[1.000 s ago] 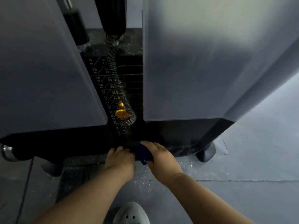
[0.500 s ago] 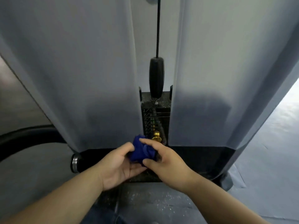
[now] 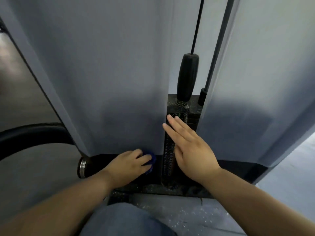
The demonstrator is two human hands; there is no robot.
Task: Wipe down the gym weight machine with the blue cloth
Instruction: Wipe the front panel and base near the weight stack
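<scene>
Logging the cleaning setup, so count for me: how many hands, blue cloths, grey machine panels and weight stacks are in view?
hands: 2, the left hand and the right hand
blue cloth: 1
grey panels: 2
weight stack: 1
total: 6

left hand (image 3: 129, 161) on cloth (image 3: 152, 159), at foot of left panel (image 3: 110, 82) | right hand (image 3: 189, 145) before weight stack (image 3: 168, 154) (right panel (image 3: 255, 99) to its right)
</scene>
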